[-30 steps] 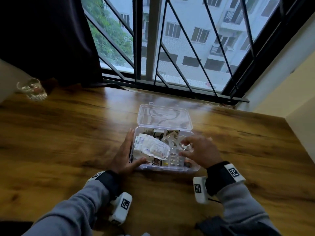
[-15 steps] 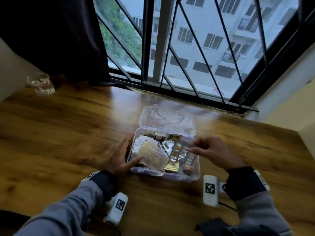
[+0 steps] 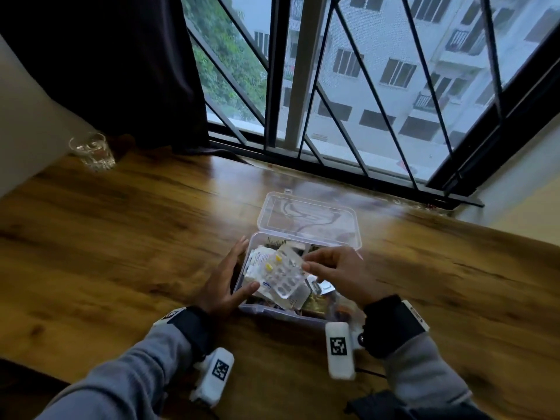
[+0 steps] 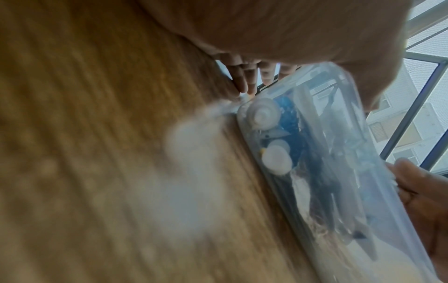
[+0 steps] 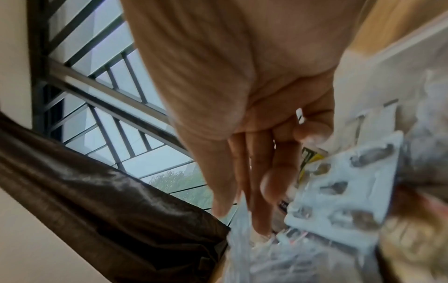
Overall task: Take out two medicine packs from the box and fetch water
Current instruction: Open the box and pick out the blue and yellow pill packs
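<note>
A person's right hand (image 3: 339, 275) pinches a blister pack (image 3: 283, 274) above an open clear plastic medicine box (image 3: 306, 316) on a wooden table (image 3: 121, 237), while the left hand (image 3: 225, 283) rests flat against the box's left side, thumb on its near corner. The lid (image 3: 309, 219) stands tilted back toward the barred window (image 3: 363, 86). A glass of water (image 3: 92, 151) sits at the table's far left corner, beside a dark curtain (image 3: 121, 71).

We take this for a room in a flat, high up: a wooden worktop (image 3: 127, 237) runs under a barred window (image 3: 348, 86) at twelve o'clock, facing an apartment block (image 3: 409, 65), with a dark curtain (image 3: 121, 65) at eleven and a water glass (image 3: 91, 151) at ten.
</note>
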The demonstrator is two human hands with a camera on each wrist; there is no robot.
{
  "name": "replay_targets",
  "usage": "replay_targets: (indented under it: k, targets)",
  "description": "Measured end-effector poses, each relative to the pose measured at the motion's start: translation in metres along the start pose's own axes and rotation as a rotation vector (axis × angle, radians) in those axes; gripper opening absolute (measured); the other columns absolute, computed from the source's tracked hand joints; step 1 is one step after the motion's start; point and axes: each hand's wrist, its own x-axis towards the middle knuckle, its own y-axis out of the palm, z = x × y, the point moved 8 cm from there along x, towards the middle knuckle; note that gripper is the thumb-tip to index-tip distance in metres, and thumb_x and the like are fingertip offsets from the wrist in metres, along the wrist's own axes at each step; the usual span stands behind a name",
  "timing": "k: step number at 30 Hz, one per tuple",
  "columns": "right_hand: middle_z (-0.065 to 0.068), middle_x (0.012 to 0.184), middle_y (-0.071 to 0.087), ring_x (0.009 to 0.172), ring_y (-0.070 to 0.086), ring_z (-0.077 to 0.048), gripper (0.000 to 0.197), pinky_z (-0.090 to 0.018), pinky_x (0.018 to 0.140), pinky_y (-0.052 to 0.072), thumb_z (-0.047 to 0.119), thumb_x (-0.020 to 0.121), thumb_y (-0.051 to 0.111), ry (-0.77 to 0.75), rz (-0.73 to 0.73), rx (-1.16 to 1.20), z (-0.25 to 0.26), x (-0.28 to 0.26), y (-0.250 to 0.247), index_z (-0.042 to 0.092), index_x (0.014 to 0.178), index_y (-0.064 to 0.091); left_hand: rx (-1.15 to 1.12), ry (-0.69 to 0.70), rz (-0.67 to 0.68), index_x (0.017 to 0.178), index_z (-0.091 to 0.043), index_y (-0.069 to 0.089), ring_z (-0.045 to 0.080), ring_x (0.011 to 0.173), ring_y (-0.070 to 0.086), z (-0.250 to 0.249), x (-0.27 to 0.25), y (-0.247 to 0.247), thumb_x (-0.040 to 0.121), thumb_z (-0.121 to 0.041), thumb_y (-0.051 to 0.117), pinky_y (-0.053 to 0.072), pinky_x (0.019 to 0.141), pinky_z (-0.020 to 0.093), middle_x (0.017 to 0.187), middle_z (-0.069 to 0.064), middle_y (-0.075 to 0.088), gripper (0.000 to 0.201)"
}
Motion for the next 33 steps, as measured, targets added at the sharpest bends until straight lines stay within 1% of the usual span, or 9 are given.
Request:
replay_targets:
  k: [7,10,12,14,19,22,26,29,33]
  targets:
    - [0.023,0.098,0.065,0.088,0.062,-0.005,0.029,-0.028,0.077,0.049,0.05,0.079,0.067,0.085,-0.207,-0.678,-0.017,-0.012,-0.044,0.033,0.102,0.068,-0.009,0.017,-0.012,0.15,-0.021,0.021,0.02,0.14,0.036,-0.003,0.0,0.0,0.076,-0.07,0.056,0.038,0.109,0.051,0.155,0.007,0.032,0.096]
    - [0.013,0.103,0.068,0.097,0.06,-0.012,0.047,-0.037,0.089,0.042,0.053,0.072,0.072,0.126,-0.121,-0.767,-0.023,-0.012,-0.03,0.033,0.113,0.061,0.008,0.045,-0.028,0.149,-0.014,0.024,0.011,0.139,0.035,-0.008,0.0,-0.001,0.076,-0.073,0.052,0.034,0.114,0.031,0.155,0.006,0.032,0.098]
    - [0.013,0.097,0.066,0.095,0.058,-0.012,0.043,-0.038,0.088,0.034,0.05,0.07,0.076,0.148,-0.119,-0.735,-0.025,-0.01,-0.026,0.033,0.107,0.062,0.02,0.059,-0.029,0.149,-0.011,0.024,0.004,0.139,0.032,-0.01,0.0,0.0,0.076,-0.074,0.051,0.029,0.111,0.014,0.154,0.005,0.032,0.1]
    - [0.013,0.091,0.064,0.092,0.057,-0.011,0.036,-0.037,0.087,0.032,0.048,0.067,0.078,0.166,-0.119,-0.729,-0.027,-0.009,-0.023,0.035,0.096,0.062,0.022,0.058,-0.02,0.149,-0.011,0.024,0.003,0.139,0.031,-0.01,0.0,0.0,0.076,-0.074,0.051,0.028,0.11,0.01,0.155,0.004,0.031,0.1]
    - [0.012,0.08,0.064,0.083,0.059,-0.008,0.021,-0.038,0.087,0.043,0.044,0.072,0.076,0.195,-0.097,-0.663,-0.032,-0.01,-0.024,0.031,0.084,0.066,0.03,0.043,-0.01,0.149,-0.015,0.023,0.008,0.141,0.032,-0.008,0.001,0.0,0.076,-0.073,0.051,0.027,0.11,0.01,0.155,0.002,0.03,0.098]
    - [0.011,0.072,0.065,0.071,0.06,-0.004,0.01,-0.032,0.071,0.053,0.035,0.076,0.076,0.135,-0.05,-0.491,-0.022,-0.012,-0.04,0.032,0.074,0.066,0.044,0.045,-0.009,0.15,-0.018,0.023,0.005,0.141,0.031,-0.008,0.0,0.0,0.076,-0.073,0.051,0.026,0.11,0.01,0.155,-0.001,0.03,0.096]
    - [0.024,0.063,0.065,0.059,0.059,0.003,0.011,-0.015,0.052,0.043,0.025,0.07,0.079,-0.093,-0.162,-0.429,0.017,-0.029,-0.074,0.03,0.075,0.071,0.042,0.034,-0.011,0.15,-0.017,0.022,0.002,0.141,0.028,-0.007,0.0,0.0,0.076,-0.074,0.05,0.025,0.11,0.01,0.154,-0.008,0.027,0.098]
    - [0.023,0.073,0.067,0.066,0.064,0.001,0.019,-0.02,0.053,0.05,0.021,0.068,0.082,-0.226,-0.312,-0.439,0.03,-0.041,-0.08,0.033,0.078,0.072,0.04,0.043,-0.022,0.15,-0.018,0.023,0.005,0.142,0.029,-0.008,0.0,-0.001,0.076,-0.072,0.052,0.027,0.113,0.019,0.156,-0.005,0.028,0.095]
    - [0.023,0.085,0.068,0.072,0.067,0.002,0.024,-0.01,0.055,0.048,0.019,0.074,0.08,-0.342,-0.39,-0.298,0.028,-0.048,-0.075,0.034,0.091,0.071,0.034,0.043,-0.031,0.149,-0.021,0.025,0.008,0.142,0.029,-0.009,-0.001,-0.001,0.077,-0.071,0.052,0.03,0.114,0.03,0.156,-0.006,0.029,0.092]
